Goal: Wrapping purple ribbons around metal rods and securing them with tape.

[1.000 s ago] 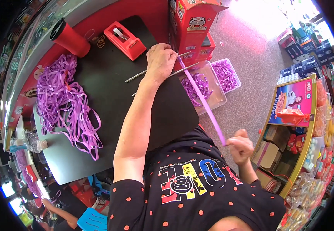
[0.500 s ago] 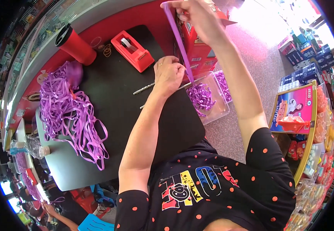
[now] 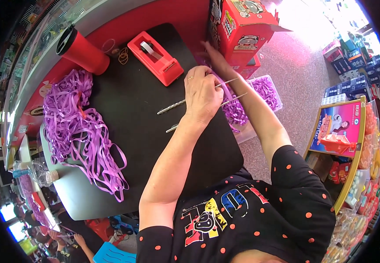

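My left hand (image 3: pixel 203 94) is over the right part of the black tabletop, its fingers curled and pressed together; what they hold is hidden. Two thin metal rods (image 3: pixel 172 106) pass beneath it, their tips reaching over the table's right edge. A strip of purple ribbon (image 3: pixel 227 93) runs close to its fingertips. Beyond, my right hand (image 3: pixel 214 57) is beside a red box, its fingers smeared by motion. Under my right forearm, crinkled purple ribbon (image 3: pixel 234 113) fills part of a clear plastic box (image 3: pixel 247 134). A large tangle of purple ribbon (image 3: pixel 78 125) lies at the table's left.
On the black table (image 3: pixel 133 94) stand a red tape dispenser (image 3: pixel 166 68) and a red tumbler (image 3: pixel 85 55), with rubber bands (image 3: pixel 123 56) between. Beside the table are a tall red carton (image 3: pixel 247 39) and another tub of purple shreds (image 3: pixel 266 91). Shop shelves line the right.
My right hand has come down from high up by the carton, where it held a ribbon stretched taut. The ribbon no longer stands up in a straight line. My left hand stays by the rods.
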Demonstrator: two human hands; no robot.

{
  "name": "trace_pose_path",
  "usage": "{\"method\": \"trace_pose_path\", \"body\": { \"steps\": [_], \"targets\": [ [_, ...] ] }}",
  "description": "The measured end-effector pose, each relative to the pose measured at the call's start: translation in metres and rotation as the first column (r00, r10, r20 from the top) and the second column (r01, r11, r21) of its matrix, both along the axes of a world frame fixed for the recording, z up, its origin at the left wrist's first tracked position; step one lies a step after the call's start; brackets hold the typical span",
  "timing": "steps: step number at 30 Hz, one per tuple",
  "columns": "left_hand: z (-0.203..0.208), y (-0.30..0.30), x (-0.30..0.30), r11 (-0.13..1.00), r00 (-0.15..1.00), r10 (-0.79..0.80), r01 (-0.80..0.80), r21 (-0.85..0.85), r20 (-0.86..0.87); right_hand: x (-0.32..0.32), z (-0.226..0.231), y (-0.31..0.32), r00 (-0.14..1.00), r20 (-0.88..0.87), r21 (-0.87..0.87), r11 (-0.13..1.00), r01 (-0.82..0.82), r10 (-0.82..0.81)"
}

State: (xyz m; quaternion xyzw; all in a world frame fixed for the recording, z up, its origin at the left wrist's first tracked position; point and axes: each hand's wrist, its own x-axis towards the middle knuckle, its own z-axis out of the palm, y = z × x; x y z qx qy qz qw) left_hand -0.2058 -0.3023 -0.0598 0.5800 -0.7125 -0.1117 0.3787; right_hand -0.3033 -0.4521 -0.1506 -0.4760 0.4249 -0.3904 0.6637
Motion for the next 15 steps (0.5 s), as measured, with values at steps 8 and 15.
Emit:
{"method": "trace_pose_path", "body": {
  "steps": [8, 15],
  "targets": [
    [0.002, 0.000, -0.007, 0.998, 0.999, -0.008, 0.006, -0.056, -0.031, -0.083, -0.098, 0.146, 0.893, -0.293, -0.431, 0.881, 0.195, -0.342],
    [0.004, -0.002, -0.007, 0.999, 0.999, -0.033, 0.032, -0.031, -0.023, -0.132, 0.010, 0.293, 0.893, -0.232, -0.215, 0.916, 0.339, -0.385]
  ]
}}
